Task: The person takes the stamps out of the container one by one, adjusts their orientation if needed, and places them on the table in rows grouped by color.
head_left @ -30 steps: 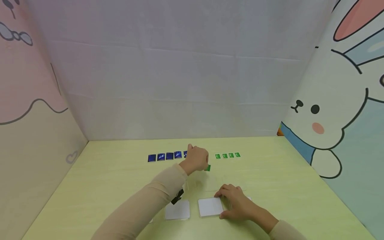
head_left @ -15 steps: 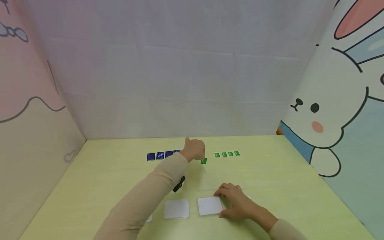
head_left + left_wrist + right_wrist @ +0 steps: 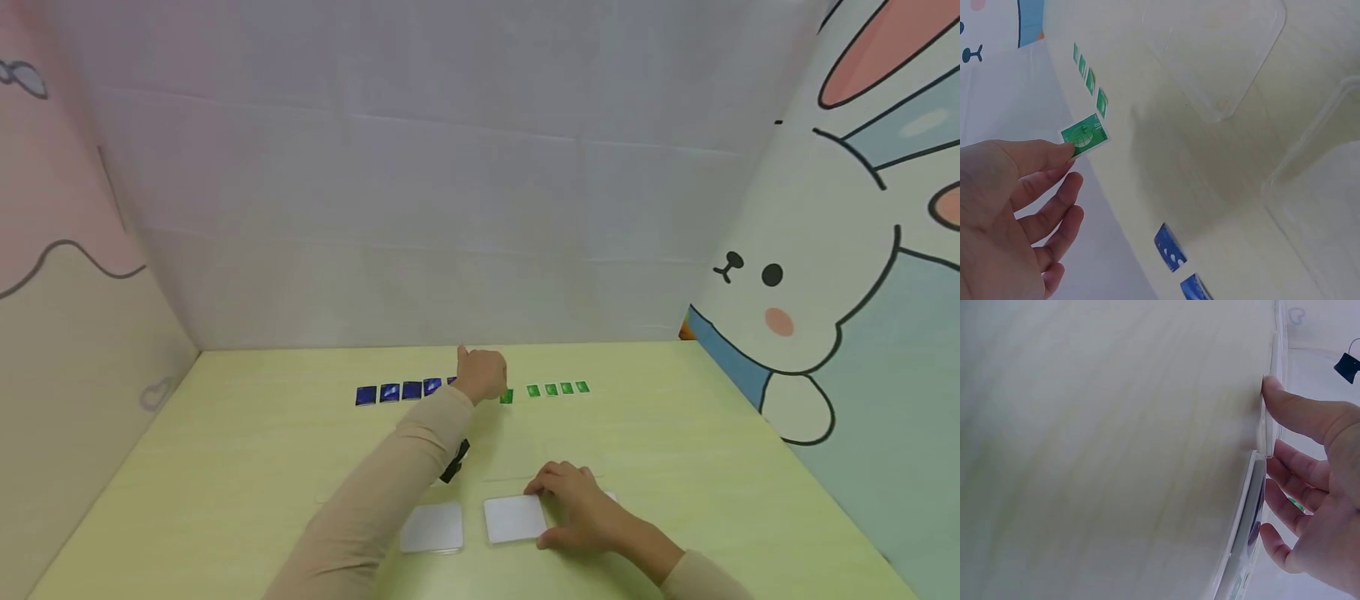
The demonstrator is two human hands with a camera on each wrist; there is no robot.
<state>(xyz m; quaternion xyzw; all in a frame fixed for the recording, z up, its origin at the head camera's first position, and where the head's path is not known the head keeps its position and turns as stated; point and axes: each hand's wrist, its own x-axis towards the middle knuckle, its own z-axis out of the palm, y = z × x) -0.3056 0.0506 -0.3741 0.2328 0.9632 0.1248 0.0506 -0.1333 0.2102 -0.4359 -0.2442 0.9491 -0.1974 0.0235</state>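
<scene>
My left hand [image 3: 482,375] is raised toward the back of the table. In the left wrist view, its thumb and forefinger pinch a small green square card [image 3: 1087,134] with a pale globe print and white border. My right hand [image 3: 581,512] is low at the front, holding a flat white rectangular box [image 3: 514,518] by its near and far edges at its right end. In the right wrist view, the thumb [image 3: 1297,412] lies at that edge, the other fingers beyond it. A second white box [image 3: 433,527] lies to the left; another is partly hidden behind the right hand.
A row of blue square cards [image 3: 389,392] lies at the back left, partly covered by the left hand. Several green cards [image 3: 558,389] line up at the back right. Clear plastic trays [image 3: 1229,62] lie between the rows and the white boxes. Fabric walls surround the table.
My left hand has moved slightly farther back and up with the green card. The right hand stays at the white box. The head view has shifted a little to the right.
</scene>
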